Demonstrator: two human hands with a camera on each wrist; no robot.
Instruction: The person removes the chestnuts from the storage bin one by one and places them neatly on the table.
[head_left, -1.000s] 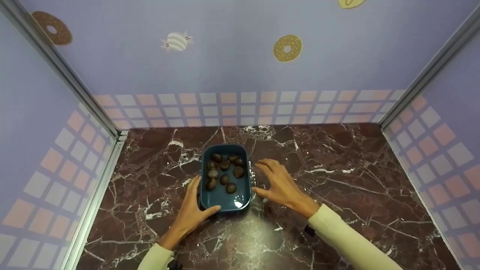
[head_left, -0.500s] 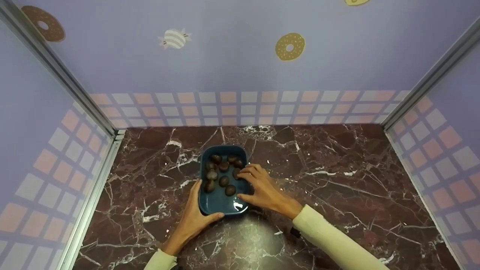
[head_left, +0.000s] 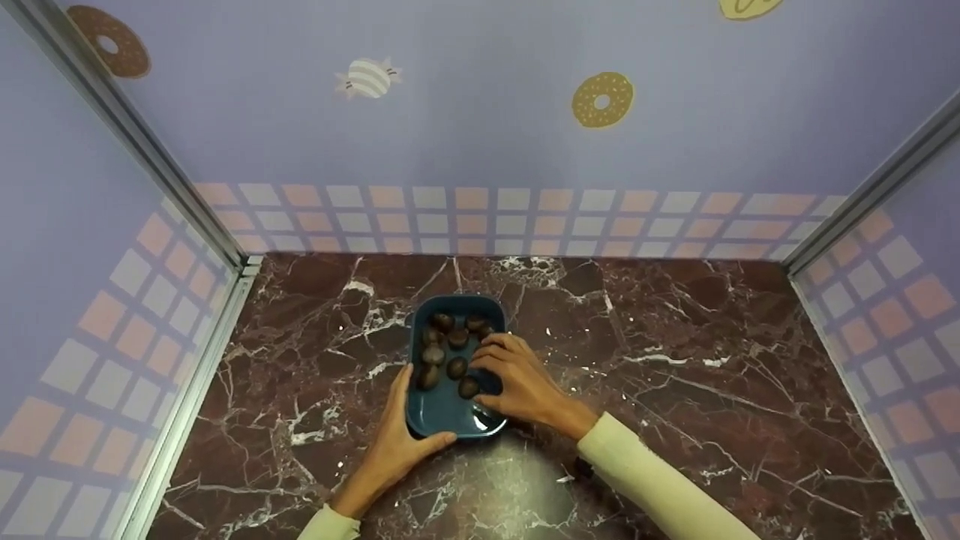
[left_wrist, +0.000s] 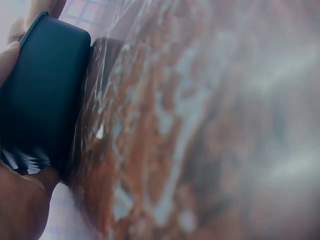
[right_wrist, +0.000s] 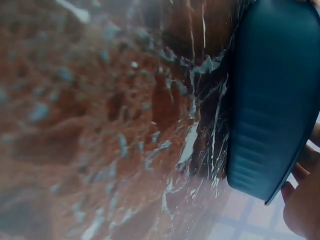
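Note:
A dark blue rectangular dish (head_left: 442, 416) with a raised rim stands on the marble-patterned table, with several brown, rounded chestnuts (head_left: 457, 367) inside. My left hand (head_left: 401, 435) holds its near left corner, fingers along the left side and thumb across the near edge. In the left wrist view that hand's thumb (left_wrist: 47, 180) presses against the dish wall (left_wrist: 45, 85). My right hand (head_left: 521, 382) reaches over the right rim, its curved fingers down among the chestnuts. One chestnut (head_left: 469, 388) lies beside its thumb. I cannot tell whether the hidden fingertips grip a chestnut.
The dark red marble table (head_left: 675, 405) spreads around the dish. A lilac back wall (head_left: 480, 142) with printed sweets and checks rises behind it, and panels with metal corner strips (head_left: 187, 232) enclose both sides.
My right hand has moved left from beside the dish, over its rim and in among the chestnuts, now covering some. My left hand stays at the near left corner.

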